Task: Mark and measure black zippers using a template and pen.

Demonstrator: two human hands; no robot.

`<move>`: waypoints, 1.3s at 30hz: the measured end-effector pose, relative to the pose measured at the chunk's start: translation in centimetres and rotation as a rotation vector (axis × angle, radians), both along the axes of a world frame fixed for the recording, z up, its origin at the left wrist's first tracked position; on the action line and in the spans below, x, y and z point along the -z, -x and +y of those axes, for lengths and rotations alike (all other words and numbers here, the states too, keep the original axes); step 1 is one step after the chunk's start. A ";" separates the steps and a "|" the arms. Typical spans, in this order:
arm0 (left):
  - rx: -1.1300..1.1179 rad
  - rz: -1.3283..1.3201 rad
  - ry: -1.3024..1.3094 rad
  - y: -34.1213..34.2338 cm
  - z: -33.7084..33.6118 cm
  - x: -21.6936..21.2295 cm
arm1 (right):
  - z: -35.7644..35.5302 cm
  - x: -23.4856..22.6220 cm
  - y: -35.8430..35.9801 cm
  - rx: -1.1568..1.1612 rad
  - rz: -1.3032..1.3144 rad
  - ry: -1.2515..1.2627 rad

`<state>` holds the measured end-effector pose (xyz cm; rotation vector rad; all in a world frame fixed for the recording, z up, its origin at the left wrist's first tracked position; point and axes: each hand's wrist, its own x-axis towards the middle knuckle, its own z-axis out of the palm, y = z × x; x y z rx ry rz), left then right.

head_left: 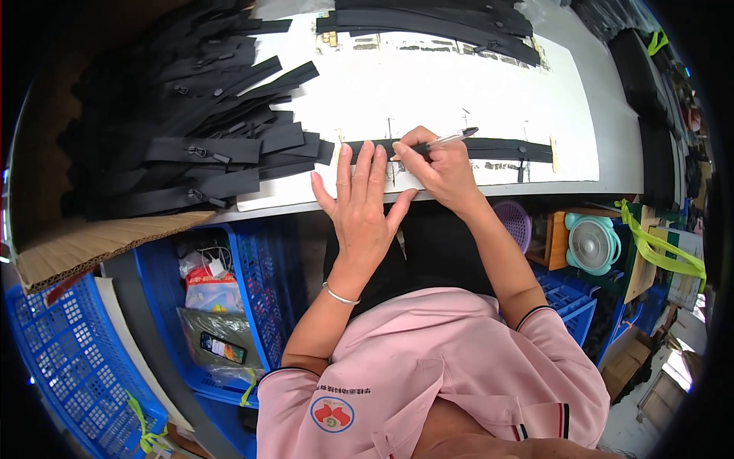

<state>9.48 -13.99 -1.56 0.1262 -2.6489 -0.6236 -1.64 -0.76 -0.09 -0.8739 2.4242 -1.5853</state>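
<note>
A black zipper lies stretched along a white board near the table's front edge. My left hand rests flat across its left part, fingers extended and slightly apart. Gripped in my right hand is a pen with a clear barrel and dark end. Its tip points down at the zipper just right of my left fingers; the exact contact is hidden. Left of my hands, a heap of black zippers overlaps the board, metal-looking pulls showing on several. Dark marks and yellowish tape strips show on the board around the zipper.
More black zippers lie along the board's far side. Brown cardboard juts out at the table's left front. Below are blue crates, one holding bags and a phone. A small turquoise fan stands at the right.
</note>
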 end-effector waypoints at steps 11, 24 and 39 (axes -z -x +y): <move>-0.010 -0.030 0.032 0.0 0.1 0.2 | 2.6 -2.2 0.0 0.090 -0.059 0.183; 0.016 -0.095 0.064 -0.1 0.2 -0.2 | 8.7 -0.2 2.5 0.391 -0.075 0.100; 0.284 -0.112 -0.007 2.9 7.3 -1.4 | 8.9 0.7 2.6 0.349 0.051 0.092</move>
